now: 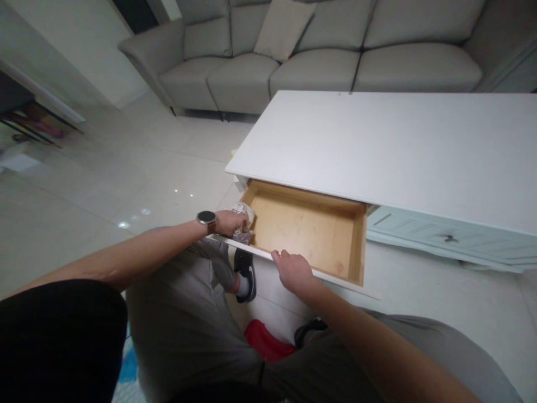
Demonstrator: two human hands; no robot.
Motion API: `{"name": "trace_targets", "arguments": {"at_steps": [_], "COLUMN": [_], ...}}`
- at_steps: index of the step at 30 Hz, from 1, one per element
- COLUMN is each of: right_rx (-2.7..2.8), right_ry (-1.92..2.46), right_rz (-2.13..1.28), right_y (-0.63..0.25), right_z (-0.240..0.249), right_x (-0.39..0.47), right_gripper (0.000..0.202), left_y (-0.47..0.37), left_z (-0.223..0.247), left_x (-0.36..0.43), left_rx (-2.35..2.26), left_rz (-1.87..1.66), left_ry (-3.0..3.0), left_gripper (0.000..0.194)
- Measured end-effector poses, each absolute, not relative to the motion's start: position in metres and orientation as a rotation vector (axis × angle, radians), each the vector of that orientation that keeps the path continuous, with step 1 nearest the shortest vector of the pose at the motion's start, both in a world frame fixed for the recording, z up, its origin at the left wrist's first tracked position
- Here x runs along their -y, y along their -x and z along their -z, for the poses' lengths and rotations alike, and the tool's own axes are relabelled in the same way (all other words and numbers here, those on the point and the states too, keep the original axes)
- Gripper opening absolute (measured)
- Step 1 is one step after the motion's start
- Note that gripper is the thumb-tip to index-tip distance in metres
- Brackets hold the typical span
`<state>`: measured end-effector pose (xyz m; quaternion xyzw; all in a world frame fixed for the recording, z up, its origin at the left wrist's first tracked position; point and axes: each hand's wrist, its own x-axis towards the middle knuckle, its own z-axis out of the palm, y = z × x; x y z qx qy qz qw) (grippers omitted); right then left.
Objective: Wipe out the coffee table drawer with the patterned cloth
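A wooden drawer (306, 226) is pulled out from under a white tabletop (377, 145). My left hand (230, 223), with a watch on its wrist, grips a crumpled patterned cloth (246, 215) at the drawer's left front corner. Part of the cloth hangs down inside that corner. The fingers of my right hand (293, 270) are curled over the top edge of the drawer's front panel, right of my left hand. The bottom of the drawer shows bare wood.
A grey sofa (314, 70) with a light cushion (281, 28) stands behind the table. A closed pale drawer (444, 238) is at the right. Below my hands are my legs, dark shoes and a red object (266, 341) on the tiled floor.
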<state>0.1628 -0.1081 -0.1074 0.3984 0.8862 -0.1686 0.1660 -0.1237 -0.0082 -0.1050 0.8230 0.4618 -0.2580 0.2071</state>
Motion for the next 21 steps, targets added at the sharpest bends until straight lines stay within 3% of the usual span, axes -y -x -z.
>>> {"name": "trace_targets", "arguments": {"at_steps": [9, 15, 21], "right_rx": [-2.484, -2.622, -2.743], "right_ry": [-1.164, -1.15, -0.696], "right_rz": [0.496, 0.517, 0.659], "right_y": [-0.159, -0.158, -0.154], "right_z": [0.105, 0.078, 0.072], "right_x": [0.11, 0.103, 0.131], "right_gripper": [0.044, 0.033, 0.027], "left_y": [0.053, 0.001, -0.051], "left_z": [0.115, 0.12, 0.126], "left_x": [0.013, 0.015, 0.014], "left_rx": [-1.02, -0.945, -0.819], "left_rz": [0.61, 0.556, 0.52], "left_ry": [-2.325, -2.42, -2.488], "left_gripper": [0.019, 0.014, 0.021]}}
